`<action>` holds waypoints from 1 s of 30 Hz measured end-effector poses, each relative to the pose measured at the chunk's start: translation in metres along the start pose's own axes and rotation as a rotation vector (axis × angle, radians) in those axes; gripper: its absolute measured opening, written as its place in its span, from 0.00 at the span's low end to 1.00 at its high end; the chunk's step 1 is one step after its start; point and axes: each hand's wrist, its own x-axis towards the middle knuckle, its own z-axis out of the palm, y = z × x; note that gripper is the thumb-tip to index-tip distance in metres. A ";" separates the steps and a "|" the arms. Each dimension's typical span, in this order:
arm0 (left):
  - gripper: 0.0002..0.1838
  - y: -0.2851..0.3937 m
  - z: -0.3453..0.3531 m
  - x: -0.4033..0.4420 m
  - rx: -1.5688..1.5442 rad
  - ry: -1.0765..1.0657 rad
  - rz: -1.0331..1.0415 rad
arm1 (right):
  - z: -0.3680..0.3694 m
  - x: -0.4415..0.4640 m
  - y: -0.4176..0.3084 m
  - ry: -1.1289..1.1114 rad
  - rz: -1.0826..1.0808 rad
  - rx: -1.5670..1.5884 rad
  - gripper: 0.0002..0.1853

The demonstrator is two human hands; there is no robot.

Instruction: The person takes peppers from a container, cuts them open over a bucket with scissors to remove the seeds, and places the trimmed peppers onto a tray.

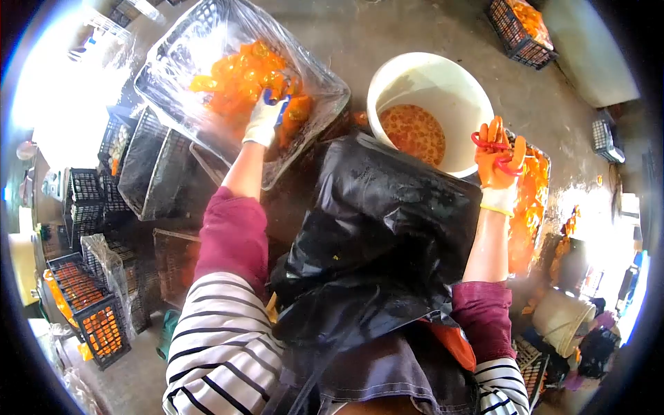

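My left hand (265, 119), in a white glove with blue fingertips, reaches into a crate lined with clear plastic (169, 76). Its fingers curl around a glossy orange piece (279, 93), which looks like a pepper, at the edge of a heap of orange peppers (238, 76). An orange glove with a pale cuff covers my right hand (496, 169). Red loop handles, apparently of scissors (490, 143), sit around its fingers; the blades cannot be made out. This hand is beside a white bucket (477, 104) with orange-red bits (415, 135) in its bottom.
A black apron or sheet (387, 207) covers my lap between both hands. More orange pieces fill a container (529, 207) at my right. Black crates (104, 325) stand at the left, and another crate (519, 38) is at the upper right on the floor.
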 end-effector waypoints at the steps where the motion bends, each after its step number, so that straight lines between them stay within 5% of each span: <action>1: 0.32 -0.003 0.009 0.003 0.068 -0.064 -0.012 | 0.006 0.003 0.004 -0.106 0.070 -0.026 0.28; 6: 0.23 -0.015 0.059 0.016 0.362 -0.190 0.229 | 0.037 0.005 0.028 0.040 0.116 -0.096 0.23; 9: 0.24 -0.005 0.062 0.018 0.148 -0.361 0.123 | 0.046 0.004 0.036 0.079 0.116 -0.230 0.22; 12: 0.23 0.016 0.067 0.015 0.487 -0.339 0.035 | 0.049 0.007 0.043 0.083 0.151 -0.299 0.22; 14: 0.21 -0.006 0.073 0.009 0.387 -0.178 0.186 | 0.047 0.012 0.043 -0.093 0.264 -0.309 0.22; 16: 0.20 0.009 0.063 -0.006 0.341 -0.119 0.054 | 0.047 0.013 0.043 -0.155 0.295 -0.333 0.23; 20: 0.15 -0.031 0.060 0.017 -0.375 0.047 -0.099 | 0.051 0.003 0.052 0.073 0.215 -0.456 0.24; 23: 0.12 0.029 0.017 -0.016 -0.952 0.151 -0.160 | 0.044 0.001 0.056 0.104 0.167 -0.618 0.24; 24: 0.16 0.051 -0.001 -0.026 -0.726 0.266 -0.184 | 0.045 -0.001 0.057 0.066 0.149 -0.745 0.23; 26: 0.22 0.026 -0.013 -0.001 -0.826 0.256 0.003 | 0.050 -0.008 0.061 0.001 0.107 -0.997 0.22; 28: 0.28 0.083 -0.034 -0.039 -0.784 0.290 -0.144 | 0.065 -0.020 0.068 -0.011 0.127 -0.993 0.19; 30: 0.26 0.082 -0.038 -0.031 -1.056 0.032 -0.015 | 0.056 -0.018 0.071 -0.010 0.216 -0.919 0.20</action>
